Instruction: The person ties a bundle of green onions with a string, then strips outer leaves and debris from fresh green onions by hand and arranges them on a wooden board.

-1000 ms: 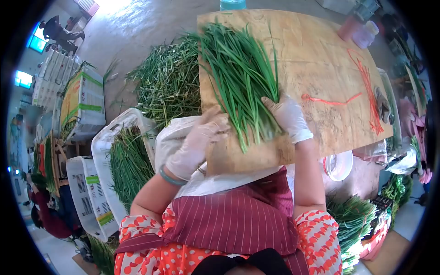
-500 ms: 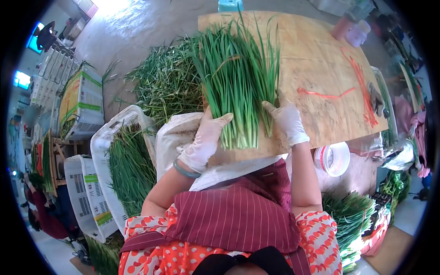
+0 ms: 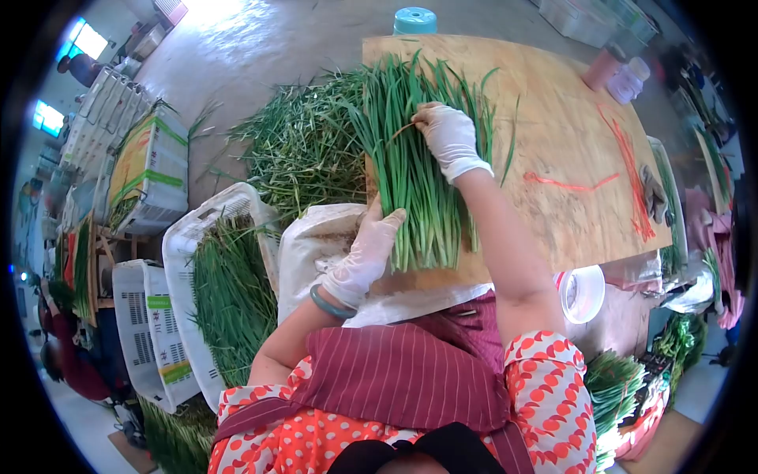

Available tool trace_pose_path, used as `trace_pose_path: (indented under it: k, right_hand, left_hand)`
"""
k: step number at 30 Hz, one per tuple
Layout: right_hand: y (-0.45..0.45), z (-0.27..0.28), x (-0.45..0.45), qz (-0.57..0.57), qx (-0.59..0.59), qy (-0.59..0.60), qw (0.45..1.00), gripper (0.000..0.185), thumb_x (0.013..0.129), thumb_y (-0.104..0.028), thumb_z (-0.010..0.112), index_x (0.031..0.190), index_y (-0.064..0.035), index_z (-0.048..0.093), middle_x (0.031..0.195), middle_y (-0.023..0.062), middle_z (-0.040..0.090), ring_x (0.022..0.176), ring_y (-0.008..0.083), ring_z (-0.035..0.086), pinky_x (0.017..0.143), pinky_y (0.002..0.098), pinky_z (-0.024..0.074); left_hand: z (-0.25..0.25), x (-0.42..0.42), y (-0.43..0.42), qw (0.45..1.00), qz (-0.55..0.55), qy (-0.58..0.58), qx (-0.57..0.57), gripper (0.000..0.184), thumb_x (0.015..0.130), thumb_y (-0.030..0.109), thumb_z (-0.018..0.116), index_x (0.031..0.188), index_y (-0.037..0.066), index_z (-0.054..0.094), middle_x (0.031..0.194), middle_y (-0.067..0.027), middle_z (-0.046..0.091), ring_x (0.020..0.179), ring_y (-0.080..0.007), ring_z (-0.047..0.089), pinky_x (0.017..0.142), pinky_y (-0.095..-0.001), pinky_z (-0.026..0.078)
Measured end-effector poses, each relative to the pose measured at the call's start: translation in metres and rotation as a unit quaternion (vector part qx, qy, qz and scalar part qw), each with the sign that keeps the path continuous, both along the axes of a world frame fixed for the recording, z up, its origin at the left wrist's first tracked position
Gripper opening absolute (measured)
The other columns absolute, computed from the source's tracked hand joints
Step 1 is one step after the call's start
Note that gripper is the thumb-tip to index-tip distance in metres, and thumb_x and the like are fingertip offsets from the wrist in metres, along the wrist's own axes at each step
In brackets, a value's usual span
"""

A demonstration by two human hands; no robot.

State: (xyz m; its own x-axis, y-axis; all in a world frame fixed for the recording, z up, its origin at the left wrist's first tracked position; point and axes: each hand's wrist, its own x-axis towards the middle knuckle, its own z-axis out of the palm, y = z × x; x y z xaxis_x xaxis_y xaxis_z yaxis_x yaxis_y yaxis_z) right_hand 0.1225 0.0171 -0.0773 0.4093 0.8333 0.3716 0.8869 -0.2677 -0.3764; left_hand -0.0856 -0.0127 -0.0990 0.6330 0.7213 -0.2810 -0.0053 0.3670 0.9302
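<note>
A bunch of long green leafy stalks [image 3: 410, 182] lies on the wooden board [image 3: 560, 142], its pale ends toward me. My gloved left hand [image 3: 371, 245] rests at the bunch's left side near the pale ends, thumb apart from the other fingers, which are partly hidden. Over the upper part of the leaves is my gloved right hand [image 3: 446, 138], its fingertips pinched on a brownish, withered leaf [image 3: 401, 132]. One loose green leaf [image 3: 511, 142] lies to the right of the bunch.
Red ties [image 3: 628, 170] and a dark glove [image 3: 654, 193] lie on the board's right side. Loose greens [image 3: 304, 146] are heaped at its left. White crates [image 3: 181, 237] stand further left, a white bucket [image 3: 583, 294] below the board. A person [image 3: 75, 355] is at far left.
My right hand has moved from the bunch's lower right side up over the leaves and closed on the brownish leaf. My left hand stays at the left side. The stalks are gathered more closely together.
</note>
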Motion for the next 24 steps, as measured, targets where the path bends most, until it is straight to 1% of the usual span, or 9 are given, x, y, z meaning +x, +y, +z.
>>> trace_pose_path:
  k: [5, 10, 13, 15, 18, 19, 21, 23, 24]
  right_hand:
    - [-0.011, 0.052, 0.009, -0.02, 0.084, 0.111, 0.99, 0.015, 0.081, -0.023, 0.061, 0.087, -0.0112, 0.067, 0.075, 0.0087, 0.066, 0.068, 0.0216, 0.063, 0.062, 0.033, 0.0475]
    - [-0.02, 0.119, 0.015, -0.019, 0.127, -0.106, 0.986, 0.018, 0.082, -0.023, 0.059, 0.093, -0.0097, 0.062, 0.078, 0.0106, 0.064, 0.071, 0.0274, 0.062, 0.061, 0.0355, 0.0468]
    - [-0.014, 0.156, 0.014, 0.045, 0.176, -0.168, 0.969, 0.017, 0.082, -0.024, 0.058, 0.09, -0.0094, 0.062, 0.08, 0.011, 0.064, 0.072, 0.0302, 0.061, 0.061, 0.036, 0.0465]
    - [-0.006, 0.187, -0.001, 0.056, 0.153, -0.121, 0.979, 0.02, 0.082, -0.026, 0.059, 0.096, -0.0118, 0.063, 0.08, 0.0096, 0.065, 0.077, 0.0285, 0.062, 0.067, 0.0369, 0.0464]
    - [0.029, 0.208, -0.02, 0.043, -0.03, -0.157, 0.986, 0.012, 0.082, -0.002, 0.056, 0.085, -0.0027, 0.067, 0.082, 0.0024, 0.066, 0.08, 0.0164, 0.059, 0.074, 0.0271, 0.047]
    - [0.042, 0.204, -0.027, 0.208, 0.132, 0.069, 0.967, 0.014, 0.083, -0.003, 0.053, 0.089, -0.0023, 0.066, 0.086, 0.0059, 0.066, 0.082, 0.0197, 0.06, 0.077, 0.0294, 0.0469]
    - [0.054, 0.197, -0.025, 0.354, 0.28, 0.286, 0.845, 0.017, 0.084, -0.004, 0.051, 0.093, -0.0019, 0.065, 0.09, 0.0094, 0.067, 0.085, 0.023, 0.062, 0.08, 0.0317, 0.0468]
    - [0.058, 0.187, -0.01, 0.258, 0.191, 0.43, 0.844, 0.023, 0.084, -0.005, 0.046, 0.101, -0.0006, 0.061, 0.098, 0.0181, 0.063, 0.09, 0.0305, 0.061, 0.083, 0.0354, 0.0464]
    - [0.066, 0.167, 0.008, 0.164, 0.088, 0.26, 0.947, 0.022, 0.082, -0.016, 0.053, 0.1, -0.0084, 0.063, 0.089, 0.0132, 0.064, 0.086, 0.0283, 0.061, 0.079, 0.0358, 0.0464]
  left_hand:
    - [0.007, 0.004, 0.005, 1.0, -0.015, 0.006, 0.001, 0.057, 0.08, 0.006, 0.063, 0.13, 0.003, 0.037, 0.113, -0.0052, 0.054, 0.097, -0.0122, 0.052, 0.087, -0.0254, 0.041]
    - [-0.007, 0.006, 0.01, 0.994, -0.023, 0.029, 0.107, 0.061, 0.08, 0.0, 0.061, 0.134, 0.003, 0.032, 0.114, -0.0055, 0.054, 0.099, -0.0133, 0.052, 0.089, -0.0253, 0.04]
    - [-0.002, 0.001, 0.011, 0.998, -0.029, 0.021, 0.053, 0.061, 0.081, -0.001, 0.057, 0.135, 0.005, 0.031, 0.115, -0.0056, 0.053, 0.099, -0.0131, 0.052, 0.089, -0.0237, 0.04]
    - [-0.006, -0.001, 0.013, 0.998, -0.026, 0.007, 0.048, 0.055, 0.082, 0.001, 0.053, 0.133, 0.004, 0.033, 0.112, -0.0059, 0.055, 0.095, -0.0141, 0.054, 0.085, -0.0255, 0.042]
    - [-0.018, -0.006, 0.017, 1.0, -0.008, -0.007, -0.025, 0.043, 0.083, 0.005, 0.047, 0.126, 0.002, 0.041, 0.109, -0.0072, 0.056, 0.091, -0.0161, 0.055, 0.084, -0.0267, 0.044]
    - [-0.02, -0.008, 0.018, 0.995, 0.007, -0.005, -0.095, 0.039, 0.084, 0.008, 0.046, 0.122, 0.001, 0.046, 0.108, -0.0082, 0.056, 0.091, -0.017, 0.055, 0.085, -0.0261, 0.042]
    - [-0.012, -0.01, 0.014, 0.987, 0.015, -0.042, -0.157, 0.033, 0.085, 0.01, 0.044, 0.117, 0.002, 0.046, 0.102, -0.0087, 0.057, 0.083, -0.0198, 0.057, 0.074, -0.0323, 0.047]
    - [-0.012, -0.011, 0.017, 0.972, 0.024, -0.079, -0.219, 0.027, 0.086, 0.013, 0.043, 0.112, 0.004, 0.046, 0.096, -0.0091, 0.057, 0.074, -0.0225, 0.059, 0.063, -0.0385, 0.052]
    - [-0.019, -0.013, 0.021, 0.971, 0.016, -0.059, -0.232, 0.027, 0.086, 0.014, 0.042, 0.111, 0.004, 0.046, 0.098, -0.0097, 0.057, 0.077, -0.0228, 0.059, 0.066, -0.038, 0.052]
